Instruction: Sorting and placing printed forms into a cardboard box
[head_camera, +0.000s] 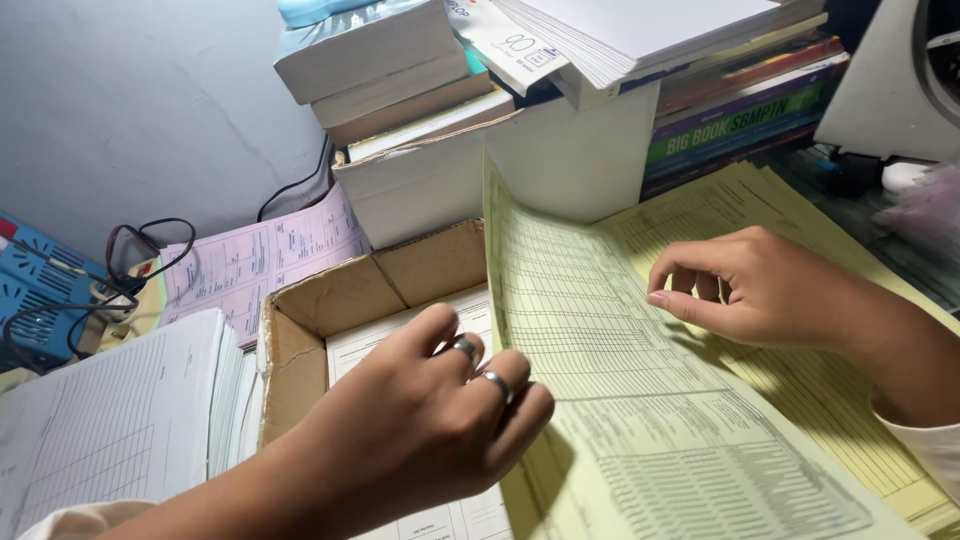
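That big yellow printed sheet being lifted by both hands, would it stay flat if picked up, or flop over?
The yellow sheet probably flops: it already curves upward between the left hand and the right hand. It looks thin and light, so one hand likely suffices. Its edge might crease or tear if tugged, and it may slide easily off the yellow stack beneath.

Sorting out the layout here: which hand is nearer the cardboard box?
Left. The left hand hovers over the cardboard box; the right hand rests on the yellow sheet, off to the side.
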